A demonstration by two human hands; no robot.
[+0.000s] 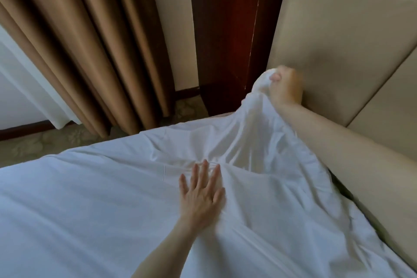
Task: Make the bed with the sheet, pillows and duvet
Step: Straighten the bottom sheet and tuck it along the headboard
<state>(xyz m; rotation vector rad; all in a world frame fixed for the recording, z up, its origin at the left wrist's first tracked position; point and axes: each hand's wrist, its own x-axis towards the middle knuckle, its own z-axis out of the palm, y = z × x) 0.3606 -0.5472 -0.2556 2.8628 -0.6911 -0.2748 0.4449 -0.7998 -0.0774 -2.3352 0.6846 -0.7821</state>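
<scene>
Right hand clenches a bunched corner of the sheet by the headboard — left hand presses flat, fingers spread.

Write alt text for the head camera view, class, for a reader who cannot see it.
A person's right hand grips a bunched corner of a white cotton sheet, lifting it beside a beige padded headboard, while the left hand presses flat on the sheet. Brown pleated curtains hang behind.
</scene>
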